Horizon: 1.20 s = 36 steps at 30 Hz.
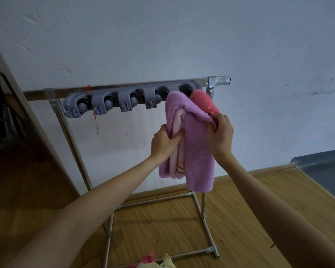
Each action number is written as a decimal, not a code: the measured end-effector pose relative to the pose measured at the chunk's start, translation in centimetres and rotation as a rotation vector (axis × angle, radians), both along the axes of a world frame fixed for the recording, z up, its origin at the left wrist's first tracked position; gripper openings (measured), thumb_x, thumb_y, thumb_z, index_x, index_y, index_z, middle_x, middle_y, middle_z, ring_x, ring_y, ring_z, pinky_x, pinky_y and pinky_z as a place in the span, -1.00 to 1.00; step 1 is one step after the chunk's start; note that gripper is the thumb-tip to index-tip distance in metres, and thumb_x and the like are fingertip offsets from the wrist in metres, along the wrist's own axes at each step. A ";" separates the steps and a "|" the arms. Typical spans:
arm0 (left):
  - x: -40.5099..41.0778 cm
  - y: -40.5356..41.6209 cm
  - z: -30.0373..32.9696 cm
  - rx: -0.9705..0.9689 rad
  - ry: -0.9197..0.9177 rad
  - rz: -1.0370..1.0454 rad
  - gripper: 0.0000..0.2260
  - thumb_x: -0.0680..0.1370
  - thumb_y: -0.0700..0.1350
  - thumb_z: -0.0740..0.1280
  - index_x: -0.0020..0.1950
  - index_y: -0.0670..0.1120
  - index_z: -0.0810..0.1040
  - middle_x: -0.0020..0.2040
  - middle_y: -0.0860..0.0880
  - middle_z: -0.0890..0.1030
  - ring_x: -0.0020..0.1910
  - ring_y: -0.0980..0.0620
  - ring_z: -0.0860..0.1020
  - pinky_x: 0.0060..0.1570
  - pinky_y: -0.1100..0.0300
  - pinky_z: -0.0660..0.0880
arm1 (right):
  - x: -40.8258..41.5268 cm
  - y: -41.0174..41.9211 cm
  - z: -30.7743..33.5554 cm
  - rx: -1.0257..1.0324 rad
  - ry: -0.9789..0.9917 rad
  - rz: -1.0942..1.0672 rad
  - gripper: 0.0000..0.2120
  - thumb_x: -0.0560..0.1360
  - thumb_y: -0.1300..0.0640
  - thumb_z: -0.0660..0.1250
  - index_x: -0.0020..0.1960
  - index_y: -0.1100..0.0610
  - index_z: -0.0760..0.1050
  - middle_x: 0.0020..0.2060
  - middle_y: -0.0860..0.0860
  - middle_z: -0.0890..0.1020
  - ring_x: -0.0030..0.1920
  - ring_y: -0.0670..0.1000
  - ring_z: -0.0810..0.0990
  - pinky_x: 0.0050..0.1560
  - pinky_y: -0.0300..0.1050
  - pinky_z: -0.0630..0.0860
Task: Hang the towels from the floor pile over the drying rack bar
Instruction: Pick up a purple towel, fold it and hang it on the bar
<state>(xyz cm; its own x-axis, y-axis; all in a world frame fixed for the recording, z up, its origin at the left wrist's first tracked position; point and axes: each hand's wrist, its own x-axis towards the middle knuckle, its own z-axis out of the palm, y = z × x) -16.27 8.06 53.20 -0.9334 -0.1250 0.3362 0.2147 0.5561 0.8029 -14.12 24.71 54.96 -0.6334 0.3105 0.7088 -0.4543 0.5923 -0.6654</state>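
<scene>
a purple towel (196, 144) hangs over the rack bar (112, 88), beside a red towel (204, 102). left hand (163, 141) grips its left fold; right hand (220, 132) pinches its right edge. more towels (155, 262) lie on the floor.

Two bare forearms reach in from the near edge, unsleeved to the frame's border, ending in a ringless left hand (163, 141) and right hand (221, 135), wrists without watch or band.
</scene>
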 end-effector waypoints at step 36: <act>-1.6 -4.8 2.9 -0.653 0.221 0.085 -0.93 0.48 -0.32 0.28 -0.08 -0.29 0.53 -0.15 -0.27 0.61 -0.21 -0.29 0.57 -0.35 0.09 0.29 | -3.1 -4.7 -3.6 0.174 -0.357 0.002 -0.78 0.52 0.12 0.27 -0.12 0.28 0.55 -0.26 0.16 0.65 -0.29 0.19 0.59 -0.32 0.02 0.47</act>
<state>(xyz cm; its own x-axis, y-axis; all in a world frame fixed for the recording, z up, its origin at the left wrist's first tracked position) -17.83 3.27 56.14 -0.8302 0.0978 0.5488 0.2688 0.9327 0.2404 -17.24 19.98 51.36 -0.8499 0.2035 0.4861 -0.2142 0.7094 -0.6715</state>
